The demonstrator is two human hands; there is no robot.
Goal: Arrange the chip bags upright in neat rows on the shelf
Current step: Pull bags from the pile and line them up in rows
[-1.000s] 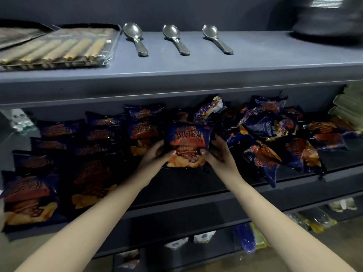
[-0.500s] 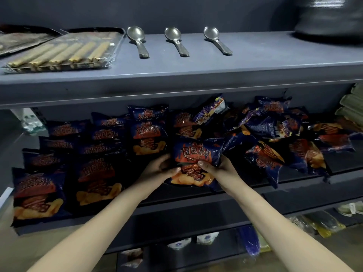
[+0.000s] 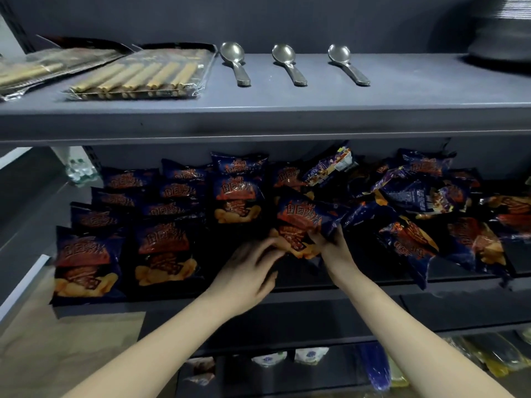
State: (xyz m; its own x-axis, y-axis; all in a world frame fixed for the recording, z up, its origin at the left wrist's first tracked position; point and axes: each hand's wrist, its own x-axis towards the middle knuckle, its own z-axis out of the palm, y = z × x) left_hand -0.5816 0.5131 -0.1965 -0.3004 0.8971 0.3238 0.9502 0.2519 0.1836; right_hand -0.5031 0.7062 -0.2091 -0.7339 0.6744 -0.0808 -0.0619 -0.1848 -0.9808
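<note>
Over the last second the chip bag (image 3: 306, 218) has come down from mid-shelf height toward the shelf (image 3: 330, 288) front and tipped clockwise, its top now leaning right. The right hand (image 3: 333, 248) has its grip closed on the bag's lower right corner, while the left hand (image 3: 250, 271), just left of it, has slid lower and touches the bottom edge with loosely curled, blurred fingers. The bag looks about to be stood beside the neat rows (image 3: 161, 225) to the left, the jumbled pile (image 3: 425, 208) waiting at right.
</note>
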